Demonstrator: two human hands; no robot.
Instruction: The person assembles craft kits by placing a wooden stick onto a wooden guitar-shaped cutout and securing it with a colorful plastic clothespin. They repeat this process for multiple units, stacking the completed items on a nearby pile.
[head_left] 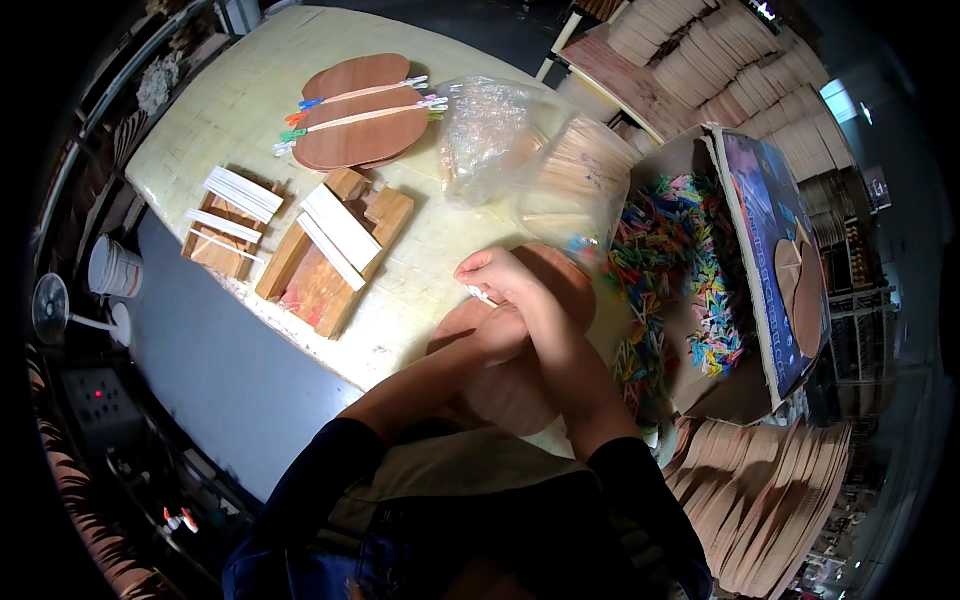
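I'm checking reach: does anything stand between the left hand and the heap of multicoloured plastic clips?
Yes: the bare right forearm crosses between the left hand and the heap, just right of that hand.

Bright centre, dark bowed edges

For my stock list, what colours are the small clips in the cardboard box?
The clips: mixed red, yellow, green, blue, pink; best in the head view.

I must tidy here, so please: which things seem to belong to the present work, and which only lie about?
Probably in the work:
- brown rounded wooden boards below the left hand and right hand
- small multicoloured plastic clips
- thin pale wooden sticks

Probably only nearby:
- round white fan
- white cylindrical plastic bucket
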